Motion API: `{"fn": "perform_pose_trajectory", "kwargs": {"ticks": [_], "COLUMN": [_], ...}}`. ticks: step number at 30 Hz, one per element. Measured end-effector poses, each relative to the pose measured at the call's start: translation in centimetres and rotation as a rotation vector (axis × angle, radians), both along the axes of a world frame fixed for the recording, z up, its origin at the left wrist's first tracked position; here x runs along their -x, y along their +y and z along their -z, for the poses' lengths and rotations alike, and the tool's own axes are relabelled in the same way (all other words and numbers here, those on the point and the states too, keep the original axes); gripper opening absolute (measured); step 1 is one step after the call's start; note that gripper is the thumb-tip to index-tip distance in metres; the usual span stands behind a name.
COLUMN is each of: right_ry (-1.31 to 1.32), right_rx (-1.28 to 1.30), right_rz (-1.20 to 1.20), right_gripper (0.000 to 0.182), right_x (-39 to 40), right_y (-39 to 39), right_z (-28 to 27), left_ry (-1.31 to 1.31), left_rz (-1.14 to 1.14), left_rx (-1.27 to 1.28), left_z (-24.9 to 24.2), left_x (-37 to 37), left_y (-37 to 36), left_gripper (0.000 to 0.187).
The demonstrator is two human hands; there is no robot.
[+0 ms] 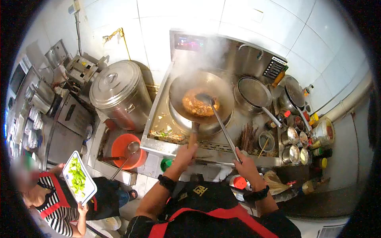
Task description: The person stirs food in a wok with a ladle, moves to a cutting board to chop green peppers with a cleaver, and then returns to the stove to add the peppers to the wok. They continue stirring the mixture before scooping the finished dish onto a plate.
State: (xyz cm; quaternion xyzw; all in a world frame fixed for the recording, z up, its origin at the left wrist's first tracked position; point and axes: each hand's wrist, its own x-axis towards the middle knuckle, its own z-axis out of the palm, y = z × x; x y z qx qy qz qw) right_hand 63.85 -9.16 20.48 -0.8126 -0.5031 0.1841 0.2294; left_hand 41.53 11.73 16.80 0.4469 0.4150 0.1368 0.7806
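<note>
Wok [224,95] beyond left hand [185,155] (handle [193,135] gripped), ladle [223,127] reaching in from right hand [247,166]

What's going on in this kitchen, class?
The person's left hand grips the wooden handle of a steaming wok. The right hand holds a long ladle, its head in the orange-brown food. At the left, a co-worker holds a white tray of cut green vegetables.

We are looking at what seems a restaurant kitchen: a wok [223,88] is steaming on a wide steel range [250,119], a huge lidded stockpot [121,93] is standing alongside, and small metal bowls [293,135] are crowding the other end.
</note>
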Motion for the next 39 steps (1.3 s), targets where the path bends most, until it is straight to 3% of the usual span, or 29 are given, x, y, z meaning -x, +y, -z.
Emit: {"fn": "perform_pose_trajectory", "kwargs": {"ticks": [3,6,10,13,15,18,21,22,24,29,31,36,38,39], "right_ry": [0.205,0.354,0.210,0.241,0.087,0.241,0.276,0.289,0.382,0.237,0.159,0.246,0.320,0.433], "right_rx": [0.122,0.102,0.177,0.063,-0.105,-0.048,-0.059,-0.066,-0.045,-0.040,-0.051,-0.087,-0.120,-0.092], "right_rz": [0.070,0.007,0.017,0.042,0.044,0.151,0.220,0.248,0.334,0.321,0.302,0.358,0.369,0.401], "right_gripper": [0.062,0.061,0.068,0.068,0.068,0.069,0.068,0.068,0.068,0.068,0.068,0.064,0.063,0.062], "right_x": [0.5,-1.1,-2.2,-2.6,-2.0,-0.8,0.3,0.3,1.2,2.3,2.6,5.1,5.8,6.7], "right_y": [0.3,-0.6,0.5,1.3,0.4,1.5,2.0,1.4,1.5,-0.2,0.6,-1.2,-0.8,-0.5], "right_z": [-3.8,-1.6,-0.1,1.4,1.9,-0.7,-2.0,-1.3,-2.4,-0.7,-0.1,0.8,-0.5,-2.6], "left_ry": [0.026,0.055,0.116,0.117,0.123,0.076,0.067,0.062,0.075,0.023,0.059,-0.186,-0.137,-0.100], "left_rz": [-0.016,-0.056,-0.080,-0.073,-0.097,-0.121,-0.064,-0.034,-0.034,-0.070,0.071,0.085,0.362,0.348], "left_rx": [-0.033,-0.034,-0.076,-0.058,0.003,-0.011,0.045,-0.087,-0.041,-0.065,-0.177,0.040,-0.416,-0.214], "left_z": [0.6,0.2,1.2,1.3,1.3,3.5,-0.8,0.7,2.2,3.0,4.0,1.1,0.0,3.4], "left_x": [0.2,-0.4,-0.8,-0.6,-1.0,-0.6,-0.6,-0.7,-0.4,0.8,0.7,2.7,5.4,7.5], "left_y": [0.3,0.1,-1.0,-0.8,-1.2,-0.5,-1.1,-0.5,0.0,-0.2,1.5,0.6,1.2,1.9], "left_gripper": [0.028,0.028,0.031,0.033,0.028,0.027,0.027,0.027,0.028,0.037,0.038,0.034,0.034,0.031]}}
